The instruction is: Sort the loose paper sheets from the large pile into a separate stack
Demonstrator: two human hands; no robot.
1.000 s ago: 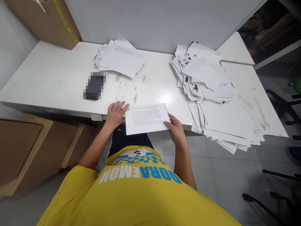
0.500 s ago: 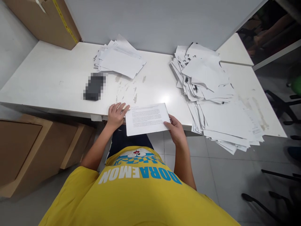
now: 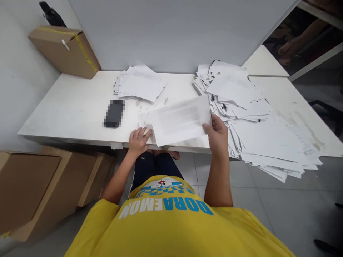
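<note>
My right hand point(image 3: 218, 134) pinches the right edge of a sheet of paper point(image 3: 179, 119), thumb on top. The printed sheet is blurred, tilted and raised over the table's front part; whether it is one sheet or several I cannot tell. At the table's front edge, left of the paper's lower corner, my left hand point(image 3: 138, 142) rests with bent fingers. Something small and pale shows between its thumb and fingers, too little of it to name. Right of the held paper lies a big untidy pile of papers point(image 3: 270, 142). A smaller paper stack point(image 3: 139, 84) lies at the back.
A dark pixelated object point(image 3: 114, 114) lies on the white table point(image 3: 72, 107), left of the smaller stack. One cardboard box point(image 3: 64, 53) stands at the back left corner. More cardboard boxes point(image 3: 66, 178) are below on the left. A grey partition point(image 3: 171, 35) rises behind the table.
My right hand has lifted the paper and moved it up and to the right, away from my left hand. My left hand stays at the table edge. The camera view has shifted somewhat.
</note>
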